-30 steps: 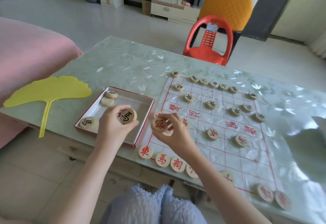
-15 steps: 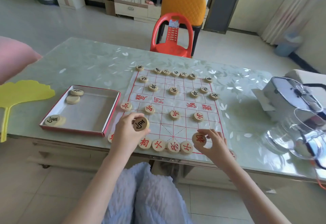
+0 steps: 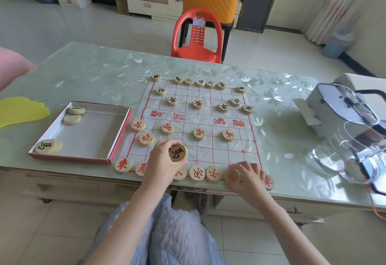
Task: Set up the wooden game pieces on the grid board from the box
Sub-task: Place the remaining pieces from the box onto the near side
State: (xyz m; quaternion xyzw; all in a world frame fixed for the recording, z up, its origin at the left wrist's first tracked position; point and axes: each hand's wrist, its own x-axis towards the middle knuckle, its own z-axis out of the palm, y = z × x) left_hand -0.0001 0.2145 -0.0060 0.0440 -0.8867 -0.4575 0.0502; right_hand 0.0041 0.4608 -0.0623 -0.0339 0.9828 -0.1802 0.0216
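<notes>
A black-marked wooden piece (image 3: 178, 153) is pinched in the fingers of the left hand (image 3: 165, 162), held above the near edge of the grid board (image 3: 188, 118). The right hand (image 3: 247, 176) curls its fingers onto a blurred piece (image 3: 232, 176) in the board's near row, toward the near right corner. The box (image 3: 83, 133), just left of the board on the table (image 3: 94, 72), holds three or four pieces in its far-left and near-left corners.

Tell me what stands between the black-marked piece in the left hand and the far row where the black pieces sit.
Nothing visibly blocks it. The left hand holds the black-marked piece above the board; the pieces between it and the far row lie flat and low.
</notes>
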